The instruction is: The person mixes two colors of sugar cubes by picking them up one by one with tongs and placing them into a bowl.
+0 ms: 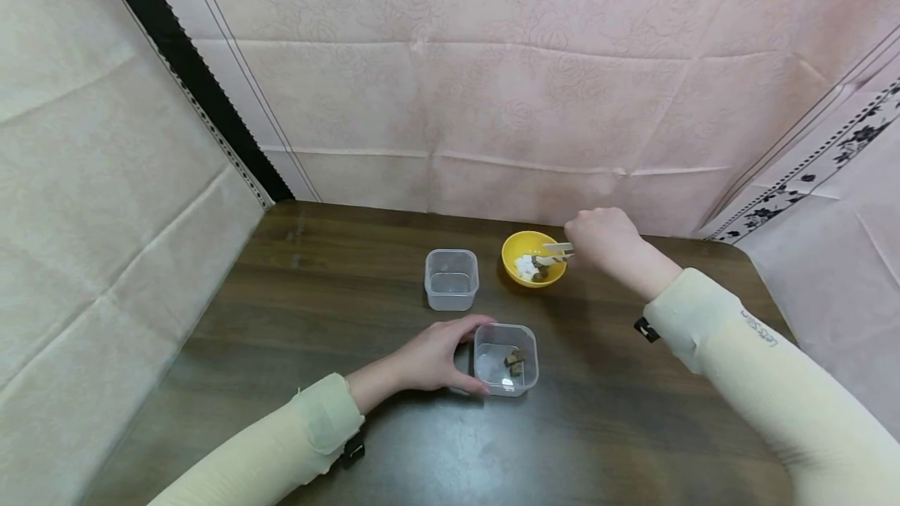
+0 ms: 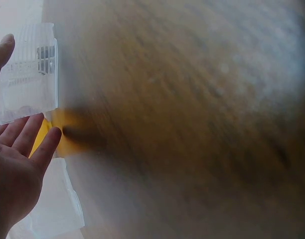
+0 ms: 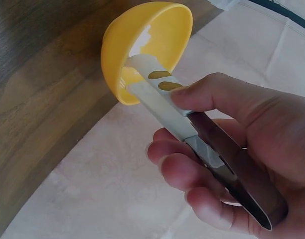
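My right hand grips small tongs with a folded dark metal handle and pale slotted tips. Those tips reach into a yellow bowl, tilted in the right wrist view. Inside the bowl lie white cubes and brown chunks, partly hidden by the tongs. My left hand rests at the left side of a clear plastic container, thumb and fingers spread at its near and far corners. Several brown chunks sit in that container. In the left wrist view the fingers look fairly straight.
Behind the left hand stands a second clear container, left of the bowl. Everything stands on a dark wooden table. Pale patterned cloth hangs along the table's back and both sides.
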Demonstrator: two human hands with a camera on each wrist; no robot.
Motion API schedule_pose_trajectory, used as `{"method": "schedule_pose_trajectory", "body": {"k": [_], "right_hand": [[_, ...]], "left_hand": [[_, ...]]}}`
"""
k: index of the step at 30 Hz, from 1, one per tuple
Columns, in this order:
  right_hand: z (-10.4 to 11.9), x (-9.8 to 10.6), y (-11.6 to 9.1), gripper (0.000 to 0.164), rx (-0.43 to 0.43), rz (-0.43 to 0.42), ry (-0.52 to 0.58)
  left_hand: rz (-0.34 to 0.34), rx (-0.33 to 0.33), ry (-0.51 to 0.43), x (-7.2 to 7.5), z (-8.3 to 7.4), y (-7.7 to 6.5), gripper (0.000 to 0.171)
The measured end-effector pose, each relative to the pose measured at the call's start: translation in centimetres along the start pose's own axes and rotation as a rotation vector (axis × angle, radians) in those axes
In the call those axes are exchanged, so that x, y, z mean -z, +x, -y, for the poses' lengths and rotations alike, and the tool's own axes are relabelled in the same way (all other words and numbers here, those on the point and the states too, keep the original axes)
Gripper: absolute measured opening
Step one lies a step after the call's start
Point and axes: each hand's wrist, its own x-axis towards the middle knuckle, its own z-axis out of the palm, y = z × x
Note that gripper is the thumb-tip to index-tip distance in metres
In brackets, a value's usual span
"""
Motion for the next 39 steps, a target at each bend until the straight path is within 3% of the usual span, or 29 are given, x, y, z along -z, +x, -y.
{"method": "schedule_pose_trajectory", "body": {"k": [7, 16, 26, 39], "right_hand": [[-0.3, 1.2, -1.9, 0.034, 0.017, -0.057, 0.047], [0.2, 2.2, -5.5, 0.031, 0.08, -0.205, 0.071], [2.5, 3.7, -8.9, 0.025, 0.184, -0.183, 0.154], [4.9, 3.7, -10.1, 0.025, 0.304, -0.122, 0.193]], "left_hand": [[0.0, 0.0, -0.006, 0.1, 0.0, -0.1, 0.092], [-0.006, 0.01, -0.002, 0.3, -0.2, -0.1, 0.092], [-0.01, 0.0, -0.003, 0.1, 0.1, -0.1, 0.092], [-0.009, 0.0, 0.003, 0.0, 0.1, 0.0, 0.096]]}}
